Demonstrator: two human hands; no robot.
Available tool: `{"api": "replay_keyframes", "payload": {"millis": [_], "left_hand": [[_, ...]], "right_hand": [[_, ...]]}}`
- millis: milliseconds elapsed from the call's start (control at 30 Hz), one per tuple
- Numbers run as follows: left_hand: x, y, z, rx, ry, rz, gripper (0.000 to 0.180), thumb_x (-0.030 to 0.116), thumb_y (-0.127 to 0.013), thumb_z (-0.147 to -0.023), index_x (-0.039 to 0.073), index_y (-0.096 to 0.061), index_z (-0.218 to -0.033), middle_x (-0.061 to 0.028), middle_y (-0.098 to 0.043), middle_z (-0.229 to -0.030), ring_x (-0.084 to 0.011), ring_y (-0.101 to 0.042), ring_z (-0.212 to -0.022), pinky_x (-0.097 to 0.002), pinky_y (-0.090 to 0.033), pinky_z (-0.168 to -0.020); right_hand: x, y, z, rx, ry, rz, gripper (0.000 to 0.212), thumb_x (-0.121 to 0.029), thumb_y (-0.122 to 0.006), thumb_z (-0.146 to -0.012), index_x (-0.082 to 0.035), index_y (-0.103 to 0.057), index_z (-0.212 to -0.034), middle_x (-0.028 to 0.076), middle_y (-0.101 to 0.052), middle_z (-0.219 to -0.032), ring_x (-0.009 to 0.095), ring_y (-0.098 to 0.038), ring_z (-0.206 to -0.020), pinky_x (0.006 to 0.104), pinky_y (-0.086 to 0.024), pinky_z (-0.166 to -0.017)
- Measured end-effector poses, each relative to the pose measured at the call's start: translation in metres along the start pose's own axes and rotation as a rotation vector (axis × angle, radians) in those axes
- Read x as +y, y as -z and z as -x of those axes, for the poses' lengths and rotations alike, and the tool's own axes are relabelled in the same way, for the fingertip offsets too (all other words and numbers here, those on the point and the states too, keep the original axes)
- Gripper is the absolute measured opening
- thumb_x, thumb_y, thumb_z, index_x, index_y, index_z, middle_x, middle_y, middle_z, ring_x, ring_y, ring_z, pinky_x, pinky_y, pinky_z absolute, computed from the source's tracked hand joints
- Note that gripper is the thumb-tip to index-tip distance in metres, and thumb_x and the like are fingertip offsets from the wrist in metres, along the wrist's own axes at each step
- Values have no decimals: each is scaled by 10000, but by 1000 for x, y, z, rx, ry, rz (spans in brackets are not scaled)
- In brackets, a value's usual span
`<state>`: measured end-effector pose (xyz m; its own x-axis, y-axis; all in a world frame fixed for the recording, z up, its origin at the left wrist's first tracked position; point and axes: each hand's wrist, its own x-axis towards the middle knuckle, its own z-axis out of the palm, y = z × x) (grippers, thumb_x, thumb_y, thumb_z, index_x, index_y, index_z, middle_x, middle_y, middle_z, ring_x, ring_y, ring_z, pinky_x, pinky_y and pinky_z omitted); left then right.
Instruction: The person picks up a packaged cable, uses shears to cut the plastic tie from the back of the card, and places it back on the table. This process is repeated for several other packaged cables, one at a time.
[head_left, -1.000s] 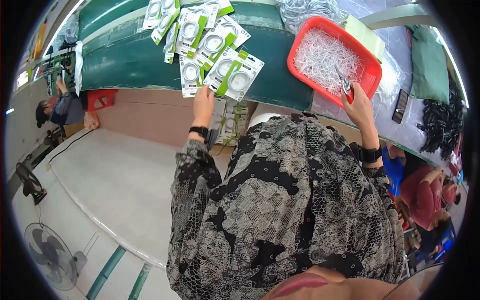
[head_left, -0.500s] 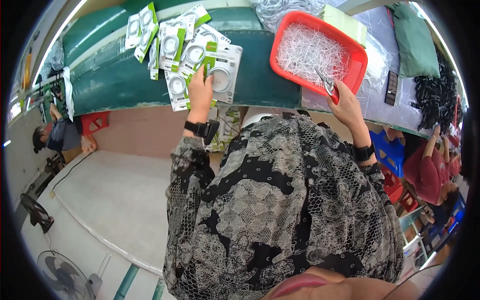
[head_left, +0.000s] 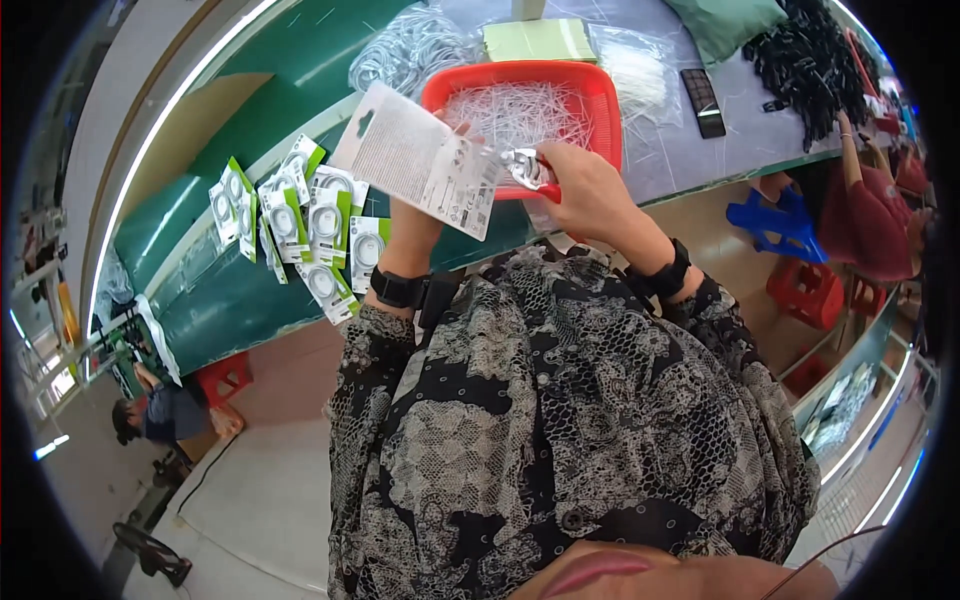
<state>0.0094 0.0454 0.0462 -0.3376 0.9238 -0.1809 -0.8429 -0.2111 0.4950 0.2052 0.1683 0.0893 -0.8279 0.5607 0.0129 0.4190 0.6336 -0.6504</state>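
Observation:
My left hand (head_left: 413, 228) grips a cable blister pack (head_left: 410, 150) from behind, its printed white back tilted up. Most of the left fingers are hidden by the card; some tips show past its upper edge. My right hand (head_left: 585, 190) is closed on red-handled cutting pliers (head_left: 528, 168). The plier jaws are at the pack's right edge; whether they bite into it I cannot tell. Just beyond both hands stands a red plastic basket (head_left: 612, 115) with a heap of thin white plastic strips (head_left: 515, 112).
Several more cable packs (head_left: 285, 222) lie on the green bench (head_left: 200, 310) at left. Behind the basket are coiled grey cables (head_left: 410, 50) and a pale green stack (head_left: 538, 40). A dark phone-like slab (head_left: 703, 103) and black parts (head_left: 810, 60) lie right. Co-workers sit at both sides.
My left hand has lifted one pack off the bench, turned its back up and brought it right, to the basket. The pliers have come to its edge. The view has swung rightward.

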Motion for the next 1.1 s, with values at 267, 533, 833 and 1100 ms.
{"api": "replay_keyframes", "payload": {"millis": [267, 533, 833, 1100], "left_hand": [[-28, -7, -33, 210, -138, -852, 405, 66, -480, -954, -6, -420, -1349, -126, -575, -1112, -204, -594, -916, -293, -482, -788], [-29, -33, -34, 190, -249, -1240, 377, 110, -446, -985, -17, -423, -1340, -137, -577, -1111, -225, -591, -901, -307, -483, -793], [-36, -35, -39, -72, 121, 54, 500, 157, -482, -971, 46, -304, -1424, -180, -504, -1310, -286, -520, -1196, -435, -485, -967], [-55, -35, -38, -109, 95, -380, 513, 258, -430, -995, 59, -273, -1441, -174, -468, -1351, -270, -513, -1202, -415, -463, -988]], "right_hand": [[30, 21, 2, 260, -207, -443, 230, -79, -621, -836, -28, -546, -1047, 83, -574, -808, 161, -568, -775, 309, -461, -720], [46, 11, 11, 199, -138, -422, 251, -63, -609, -837, 0, -527, -1066, 87, -566, -827, 169, -556, -776, 306, -461, -729], [47, 13, 15, 140, -61, 6, 348, -62, -634, -722, -11, -516, -1045, 172, -588, -912, 356, -581, -872, 412, -470, -749], [49, 16, 13, 49, -86, 10, 350, -87, -645, -712, -21, -517, -1031, 183, -592, -928, 377, -574, -901, 437, -465, -753]]}}
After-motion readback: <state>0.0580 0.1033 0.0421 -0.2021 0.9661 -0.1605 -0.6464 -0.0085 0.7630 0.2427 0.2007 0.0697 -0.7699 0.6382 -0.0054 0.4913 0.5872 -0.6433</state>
